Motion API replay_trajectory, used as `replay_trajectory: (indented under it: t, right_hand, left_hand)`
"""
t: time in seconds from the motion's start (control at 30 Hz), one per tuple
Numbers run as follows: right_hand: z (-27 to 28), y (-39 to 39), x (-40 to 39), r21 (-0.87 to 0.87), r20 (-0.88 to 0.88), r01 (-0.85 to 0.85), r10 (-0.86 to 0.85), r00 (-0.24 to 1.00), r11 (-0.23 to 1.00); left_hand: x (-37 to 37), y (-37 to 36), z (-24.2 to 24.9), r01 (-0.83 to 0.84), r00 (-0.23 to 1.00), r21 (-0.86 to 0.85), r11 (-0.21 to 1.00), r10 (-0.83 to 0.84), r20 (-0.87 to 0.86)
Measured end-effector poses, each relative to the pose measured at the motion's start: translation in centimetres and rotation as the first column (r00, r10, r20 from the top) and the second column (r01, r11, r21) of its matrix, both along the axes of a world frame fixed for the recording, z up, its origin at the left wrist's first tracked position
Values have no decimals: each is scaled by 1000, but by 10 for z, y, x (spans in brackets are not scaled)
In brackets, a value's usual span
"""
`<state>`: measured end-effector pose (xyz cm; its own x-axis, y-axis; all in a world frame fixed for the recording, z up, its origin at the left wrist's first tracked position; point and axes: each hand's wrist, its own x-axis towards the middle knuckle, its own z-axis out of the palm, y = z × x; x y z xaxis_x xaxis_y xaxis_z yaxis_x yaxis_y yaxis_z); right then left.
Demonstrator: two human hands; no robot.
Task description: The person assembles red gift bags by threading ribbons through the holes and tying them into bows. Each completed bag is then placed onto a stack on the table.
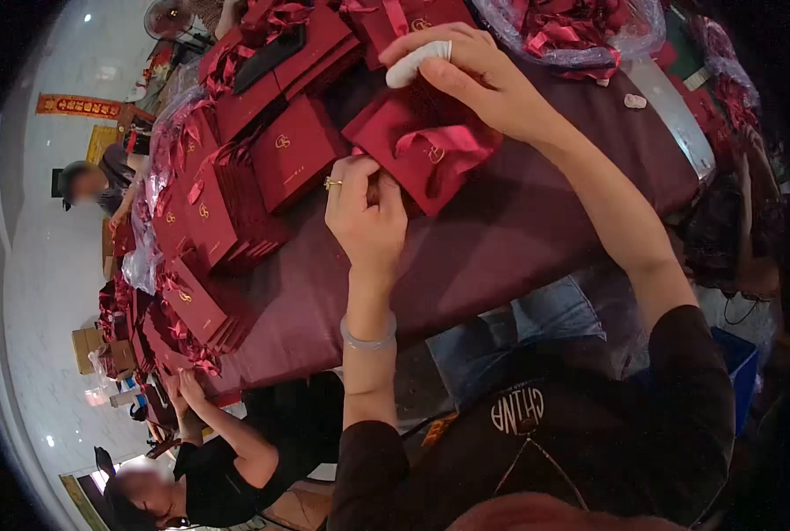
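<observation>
A dark red paper gift bag (391, 146) with a gold logo and a loose red ribbon lies tilted over the burgundy table covering. My left hand (367, 211), with a ring on one finger and a bangle on the wrist, has its fingers curled closed at the bag's near left edge. Over the bag's upper end is my right hand (476, 80). Its fingers reach out to the left, one in a white finger cover (413, 66), and the thumb overlaps that cover. No grip on the bag is visible there.
Stacks of red bags (289, 155) stand left of my hands, with a dark phone-like object (271, 58) on one. Plastic-wrapped red ribbon bags (572, 31) lie at the far side. A co-worker's hands (187, 389) are at the table's left end; other people sit around.
</observation>
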<state>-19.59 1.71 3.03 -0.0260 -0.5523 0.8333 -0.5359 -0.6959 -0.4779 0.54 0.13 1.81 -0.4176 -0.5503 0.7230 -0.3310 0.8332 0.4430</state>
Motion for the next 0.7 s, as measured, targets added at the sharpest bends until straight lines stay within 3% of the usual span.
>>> replay_trajectory:
  t: [0.03, 0.13, 0.43, 0.53, 0.57, 0.6, 0.63, 0.7]
  right_hand:
    - [2, 1, -6, -76, -171, 166, -177, 969, 983]
    - [7, 14, -3, 128, -213, 131, -102, 972, 983]
    - [4, 13, 0, 115, -157, 136, -117, 981, 984]
    - [8, 19, 3, 227, -124, 83, -56, 991, 970]
    - [11, 21, 4, 222, -115, 81, -56, 992, 972]
    - [13, 22, 4, 303, 30, -87, 81, 996, 949]
    - [15, 22, 5, 354, 181, -260, 207, 961, 898]
    - [13, 20, 10, 333, 258, -365, 288, 922, 870]
  left_hand:
    - [1, -1, -1, 7, 1000, 1, 1000, -7, -6]
    - [1, -4, -5, 53, 998, -18, 998, -52, 35]
    - [6, 2, 6, -23, 994, -165, 986, 40, 101]
    - [15, 5, 8, -29, 983, -107, 994, 48, 178]
    - [20, 8, 8, 1, 995, 156, 988, -17, 101]
    - [25, 11, 9, 48, 998, 404, 914, -57, 9]
    - [28, 13, 12, 139, 990, 478, 867, -116, -78]
    - [28, 31, 18, 142, 986, 452, 881, -85, -145]
